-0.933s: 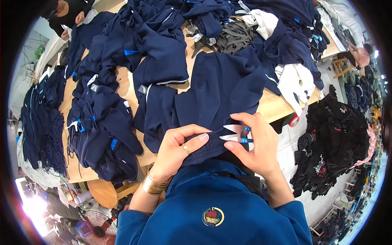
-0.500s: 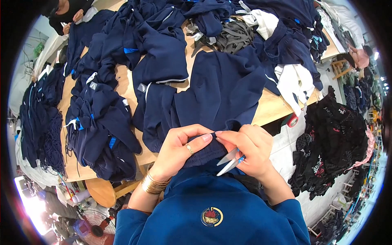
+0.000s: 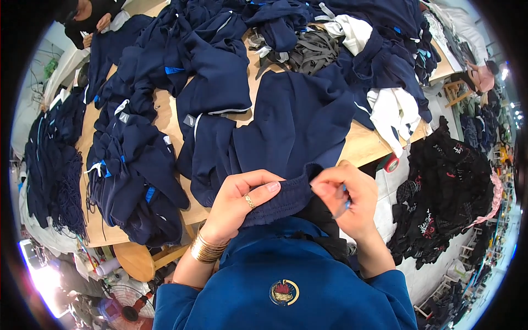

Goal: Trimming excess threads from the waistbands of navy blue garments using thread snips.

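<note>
A navy garment [image 3: 294,115] lies over the near edge of the table, with its gathered elastic band [image 3: 286,199] toward me. My left hand [image 3: 239,201] grips this band at its left part, thumb on top. At the band's right end is my right hand [image 3: 352,192], with thumb and forefinger pinched close by the fabric. Small snips [image 3: 346,204] with blue on them are tucked in that hand; they are smeared by motion and mostly hidden by the fingers. Whether the fingertips also hold fabric or a thread, I cannot make out.
Navy garments [image 3: 137,165] are heaped over the wooden table [image 3: 363,147]. Dark straps [image 3: 314,52] and white cloth [image 3: 393,113] lie among them. On the floor to the right is a black garment pile [image 3: 440,198]. A stool [image 3: 135,261] and a fan [image 3: 129,312] stand lower left.
My right hand has moved right, away from my left thumb, and turned so the snips' blades no longer show plainly. More of the band is visible between my hands.
</note>
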`<state>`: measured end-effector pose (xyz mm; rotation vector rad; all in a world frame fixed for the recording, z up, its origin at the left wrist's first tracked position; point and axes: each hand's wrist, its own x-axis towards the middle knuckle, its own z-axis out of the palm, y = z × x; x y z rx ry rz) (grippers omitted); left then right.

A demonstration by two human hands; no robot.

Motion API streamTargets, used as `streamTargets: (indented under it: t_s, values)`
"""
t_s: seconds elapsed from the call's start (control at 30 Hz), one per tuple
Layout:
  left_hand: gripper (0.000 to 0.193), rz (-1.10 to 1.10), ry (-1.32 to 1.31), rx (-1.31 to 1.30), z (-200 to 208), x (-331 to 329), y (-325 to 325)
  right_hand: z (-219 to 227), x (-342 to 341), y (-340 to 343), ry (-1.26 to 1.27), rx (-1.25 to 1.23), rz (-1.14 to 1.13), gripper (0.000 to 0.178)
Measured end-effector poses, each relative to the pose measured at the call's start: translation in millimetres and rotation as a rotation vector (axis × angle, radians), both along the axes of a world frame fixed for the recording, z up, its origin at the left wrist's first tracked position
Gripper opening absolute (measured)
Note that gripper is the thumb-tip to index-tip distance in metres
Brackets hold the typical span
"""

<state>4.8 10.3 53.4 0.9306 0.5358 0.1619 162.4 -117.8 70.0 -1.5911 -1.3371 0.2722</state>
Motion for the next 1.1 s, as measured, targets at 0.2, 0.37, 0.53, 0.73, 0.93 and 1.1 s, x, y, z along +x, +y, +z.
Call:
streamTargets:
  t_s: [0.2,0.37,0.53,0.73,0.93,1.1]
  values:
    - [0.018,-0.004,-0.012,0.012,-0.9,0.4,-1.6,-2.1,-9.9,2.0,-0.095,0.058,-0.025,0.024]
    - [0.019,0.047,-0.009,0.009,0.8,-1.2,-2.8,4.6,-14.9,4.7,-0.042,-0.033,-0.119,0.031]
    - [0.018,0.071,-0.034,0.035,-1.8,-2.8,-2.3,-2.0,-4.9,-5.5,-0.453,-0.115,-0.092,0.025]
    - [0.019,0.034,-0.033,0.068,-2.1,-2.4,-2.6,-1.0,-6.2,-3.8,-0.591,-0.096,-0.139,0.024]
    - [0.019,0.026,-0.017,0.065,-0.4,-2.0,-2.5,-0.9,-6.0,-4.6,-0.602,-0.111,-0.139,0.024]
    - [0.018,0.075,-0.006,0.104,-1.0,0.7,-4.8,-1.9,-6.0,-5.8,-0.595,-0.12,-0.142,0.026]
